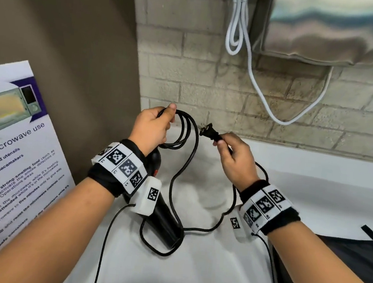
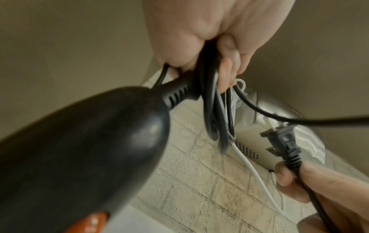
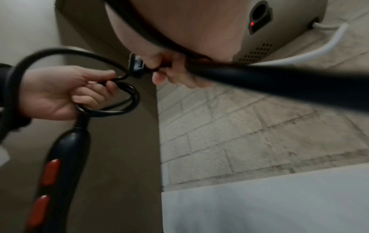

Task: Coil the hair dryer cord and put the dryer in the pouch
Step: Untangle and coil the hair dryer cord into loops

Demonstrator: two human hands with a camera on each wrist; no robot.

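My left hand [image 1: 160, 120] grips several loops of the black cord [image 1: 183, 129] above the white counter. The black hair dryer [image 1: 163, 217] hangs below that hand, its handle [image 3: 60, 165] showing red-orange buttons. My right hand [image 1: 221, 140] pinches the cord just behind the two-prong plug [image 1: 208, 131], close to the right of the coil. Slack cord [image 1: 174, 186] snakes down across the counter and round the dryer's nozzle. In the left wrist view the loops [image 2: 211, 110] pass through my curled fingers, the plug [image 2: 283, 141] to their right. A dark fabric item [image 1: 341, 261], possibly the pouch, lies at right.
A microwave-use poster [image 1: 8, 145] leans at the left. A brick wall [image 1: 211, 74] stands behind the counter [image 1: 312, 200]. A white cable [image 1: 251, 63] hangs from a silver wall-mounted unit [image 1: 330, 29] above right.
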